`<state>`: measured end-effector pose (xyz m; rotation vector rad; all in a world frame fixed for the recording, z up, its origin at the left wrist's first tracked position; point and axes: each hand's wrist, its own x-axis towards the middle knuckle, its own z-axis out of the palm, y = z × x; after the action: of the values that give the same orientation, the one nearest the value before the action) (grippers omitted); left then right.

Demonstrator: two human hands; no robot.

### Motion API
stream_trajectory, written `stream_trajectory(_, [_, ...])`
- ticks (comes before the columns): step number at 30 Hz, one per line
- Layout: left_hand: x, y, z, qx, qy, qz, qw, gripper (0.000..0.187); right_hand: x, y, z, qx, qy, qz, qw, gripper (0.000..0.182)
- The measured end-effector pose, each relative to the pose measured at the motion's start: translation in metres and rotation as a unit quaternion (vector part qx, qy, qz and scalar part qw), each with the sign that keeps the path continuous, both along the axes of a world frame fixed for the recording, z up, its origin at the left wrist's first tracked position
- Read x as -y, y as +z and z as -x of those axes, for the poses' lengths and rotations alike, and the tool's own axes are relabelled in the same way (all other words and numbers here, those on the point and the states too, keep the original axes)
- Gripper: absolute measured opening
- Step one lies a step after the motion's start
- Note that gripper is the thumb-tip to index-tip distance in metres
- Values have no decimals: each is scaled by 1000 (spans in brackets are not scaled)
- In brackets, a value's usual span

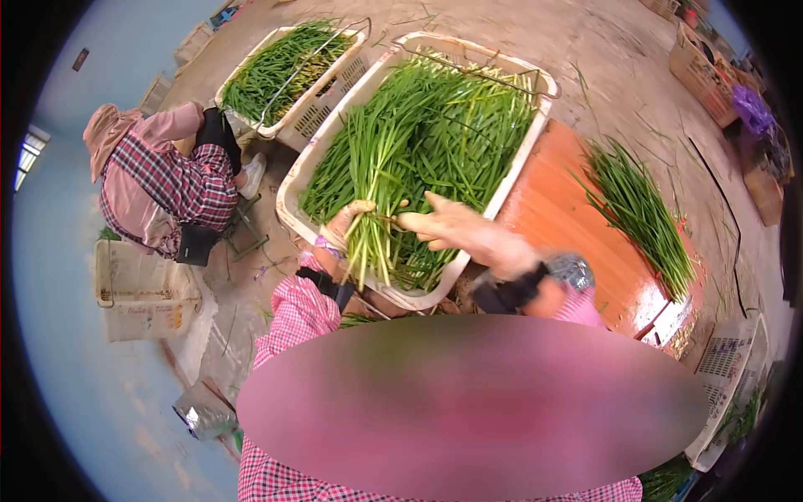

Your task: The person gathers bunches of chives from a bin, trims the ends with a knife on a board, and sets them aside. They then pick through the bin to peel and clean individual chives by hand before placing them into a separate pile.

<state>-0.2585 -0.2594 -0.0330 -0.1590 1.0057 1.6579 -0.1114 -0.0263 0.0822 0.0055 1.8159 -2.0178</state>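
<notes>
My left hand (341,224) is closed around the pale stems of a bunch of garlic chives (372,171). The stem ends hang down over the near edge of a white plastic crate (291,188), and the green leaves spread back across it. More garlic chives (468,138) fill this crate, heaped up to its rim. From the right reaches my right hand (468,233), slightly blurred, with its fingers stretched apart and nothing in them. Its fingertips are close beside the stems of the held bunch.
A loose pile of chives (640,217) lies on an orange-brown board (559,201) to the right. Behind on the left stands another filled crate (293,134). A person (167,180) sits on a low stool beside it. Stacked white baskets (150,314) stand at the left wall.
</notes>
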Motion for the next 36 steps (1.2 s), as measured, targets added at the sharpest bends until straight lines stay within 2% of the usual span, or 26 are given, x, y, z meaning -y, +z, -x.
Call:
stream_trajectory(1, [-1, 1, -9, 2, 30, 23, 999, 53, 20, -14, 19, 21, -10, 29, 999, 78])
stream_trajectory(2, [-1, 11, -27, 32, 6, -28, 999, 51, 47, -59, 37, 13, -60, 118, 991, 95])
stream_trajectory(3, [18, -54, -22, -4, 66, -60, 996, 48, 74, -109, 45, -17, -167, 66, 984, 116])
stream_trajectory(5, [30, -101, -43, -104, 186, -41, 976, 42, 100, -107, 19, -61, -185, 15, 981, 135])
stream_trajectory(6, [25, -80, -60, -122, 207, -32, 970, 38, 112, -136, 18, -141, -218, -97, 961, 139])
stream_trajectory(7, [19, -57, -77, -140, 227, -21, 964, 37, 113, -138, 17, -122, -185, -85, 971, 135])
stream_trajectory(9, [31, -61, -94, -138, 242, -28, 960, 38, 113, -145, 4, -74, -121, -62, 988, 129])
stream_trajectory(10, [28, -48, -104, -144, 254, -62, 954, 38, 108, -125, 2, -52, -83, -149, 984, 125])
stream_trajectory(12, [23, -39, -108, -250, 246, -68, 934, 40, 97, -84, 3, -14, 0, -314, 949, 117])
stream_trajectory(13, [24, -34, -109, -305, 241, -70, 919, 42, 92, -76, -1, -73, -7, -366, 928, 104])
stream_trajectory(16, [36, -11, -113, -288, 152, -41, 945, 41, 82, -23, -5, -137, -14, -508, 850, 93])
stream_trajectory(18, [33, 8, -107, -440, 23, 31, 897, 53, 62, -24, -10, -370, -155, -570, 717, 83])
stream_trajectory(19, [20, 26, -105, -491, 4, 26, 871, 53, 49, -16, -7, -391, -194, -563, 702, 77])
stream_trajectory(20, [9, 30, -101, -501, -9, 9, 865, 52, 33, -3, -9, -414, -224, -609, 638, 71])
stream_trajectory(23, [-42, 13, -77, -338, -1, -122, 933, 52, -34, 8, -9, -443, -220, -642, 586, 56])
stream_trajectory(25, [-80, 82, -95, -456, -182, -38, 870, 51, -78, 12, -21, -421, -222, -664, 576, 41])
stream_trajectory(26, [-91, 94, -98, -438, -274, 1, 856, 53, -101, 4, -27, -409, -225, -666, 581, 37])
stream_trajectory(27, [-102, 97, -101, -405, -300, -36, 863, 56, -121, -7, -35, -393, -243, -682, 567, 29])
stream_trajectory(28, [-113, 116, -104, -411, -339, -38, 845, 55, -142, -24, -39, -377, -232, -667, 599, 22])
stream_trajectory(30, [-138, 144, -102, -377, -371, -106, 842, 52, -175, -55, -55, -292, -171, -734, 588, 19])
stream_trajectory(31, [-156, 162, -100, -419, -394, -116, 809, 49, -184, -77, -64, -264, -155, -771, 559, 19])
stream_trajectory(32, [-179, 174, -100, -534, -392, -89, 744, 49, -193, -103, -72, -235, -136, -804, 529, 19])
stream_trajectory(33, [-202, 179, -101, -622, -353, -96, 692, 49, -201, -129, -81, -249, -178, -751, 585, 19])
stream_trajectory(34, [-233, 166, -92, -743, -317, -120, 577, 48, -201, -140, -91, -209, -183, -730, 625, 22])
stream_trajectory(35, [-262, 159, -86, -790, -331, -92, 508, 48, -194, -140, -105, -203, -199, -705, 650, 24])
stream_trajectory(36, [-290, 157, -92, -773, -366, -57, 514, 50, -194, -156, -114, -199, -210, -696, 658, 29])
